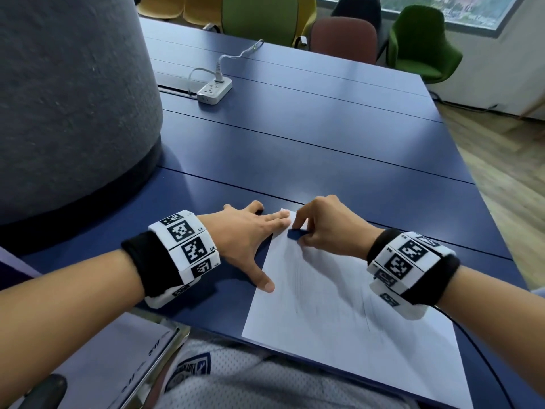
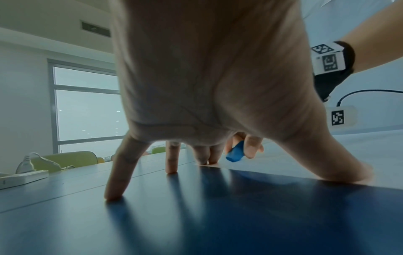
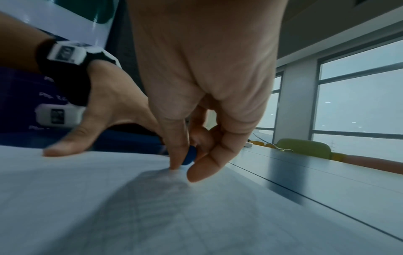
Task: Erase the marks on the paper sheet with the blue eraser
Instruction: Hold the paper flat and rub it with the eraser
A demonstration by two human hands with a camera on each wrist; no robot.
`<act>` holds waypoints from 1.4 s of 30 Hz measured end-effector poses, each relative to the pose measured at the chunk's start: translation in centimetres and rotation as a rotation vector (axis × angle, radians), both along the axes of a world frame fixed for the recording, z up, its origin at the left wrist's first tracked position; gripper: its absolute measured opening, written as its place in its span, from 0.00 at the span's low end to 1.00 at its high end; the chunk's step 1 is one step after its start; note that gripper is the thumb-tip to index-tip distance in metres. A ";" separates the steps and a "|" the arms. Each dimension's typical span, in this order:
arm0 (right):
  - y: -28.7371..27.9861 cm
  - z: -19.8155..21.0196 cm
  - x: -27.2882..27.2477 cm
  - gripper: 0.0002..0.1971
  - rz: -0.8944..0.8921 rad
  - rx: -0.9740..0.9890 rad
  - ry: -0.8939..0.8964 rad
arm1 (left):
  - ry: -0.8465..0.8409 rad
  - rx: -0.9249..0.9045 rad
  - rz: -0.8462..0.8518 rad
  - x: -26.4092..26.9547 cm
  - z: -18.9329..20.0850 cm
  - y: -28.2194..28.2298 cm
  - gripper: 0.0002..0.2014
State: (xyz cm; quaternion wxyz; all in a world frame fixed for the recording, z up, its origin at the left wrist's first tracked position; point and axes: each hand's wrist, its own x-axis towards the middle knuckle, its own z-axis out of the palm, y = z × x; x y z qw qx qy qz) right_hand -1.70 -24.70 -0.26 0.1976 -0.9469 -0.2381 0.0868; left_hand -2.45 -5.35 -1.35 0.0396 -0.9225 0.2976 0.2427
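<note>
Blue eraser (image 1: 295,233), pinched by the right hand (image 1: 327,225), rubs the white paper sheet's (image 1: 348,314) far corner, the left hand (image 1: 244,234) splayed flat beside it.

One paper sheet (image 1: 339,305) lies on one desk (image 1: 295,137). There is one blue eraser (image 1: 295,234), one white power strip (image 1: 214,90), two hands, two marker wristbands, and two green chairs beyond the desk.

Paper sheet (image 1: 348,296): thin, matt white, smooth, with faint grey pencil shading. Blue eraser (image 1: 295,234): matt, rubbery-looking. Table (image 1: 309,137): smooth dark-blue top with a soft sheen. Power strip (image 1: 214,90), far left: glossy white plastic. Grey pillar (image 1: 67,93): rough, felt-like cloth.
</note>
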 end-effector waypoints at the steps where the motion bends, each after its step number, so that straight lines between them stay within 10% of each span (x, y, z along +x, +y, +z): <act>1: -0.1 -0.3 0.3 0.05 -0.027 0.018 -0.018 | -0.005 0.004 0.001 0.0 0.0 0.0 0.63; 42: -0.9 -0.4 1.5 0.06 -0.148 0.003 -0.007 | 0.031 0.014 0.008 -0.2 0.1 0.2 0.67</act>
